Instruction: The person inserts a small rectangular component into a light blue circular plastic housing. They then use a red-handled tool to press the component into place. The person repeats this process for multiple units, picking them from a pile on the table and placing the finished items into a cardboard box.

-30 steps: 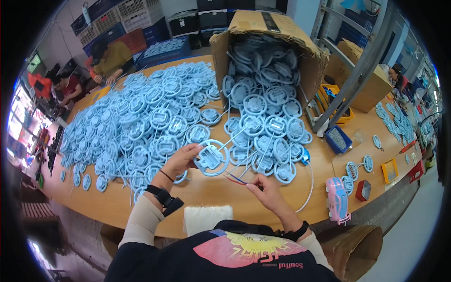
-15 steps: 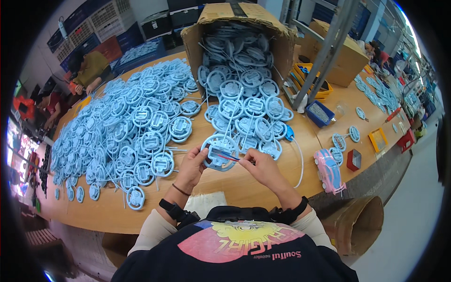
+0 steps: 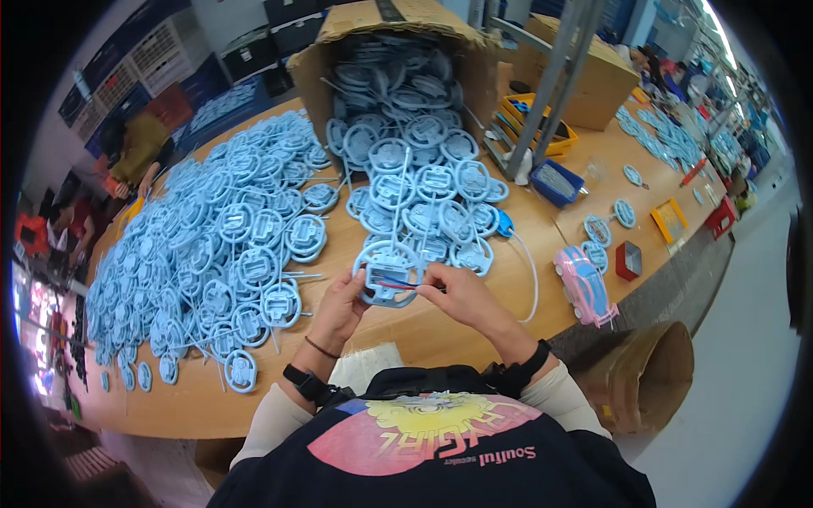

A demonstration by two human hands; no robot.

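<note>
Head view: wooden table spans frame; blue wheel pile, left; carton, upper centre. Centre: wheel part, left hand grips its left rim; right hand pinches red and blue wires across it.

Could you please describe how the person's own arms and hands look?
The left hand and right hand wear no gloves. A thin dark bracelet circles the left wrist, and each forearm has a black strap. Pale beige sleeves come out from under a black shirt.
</note>
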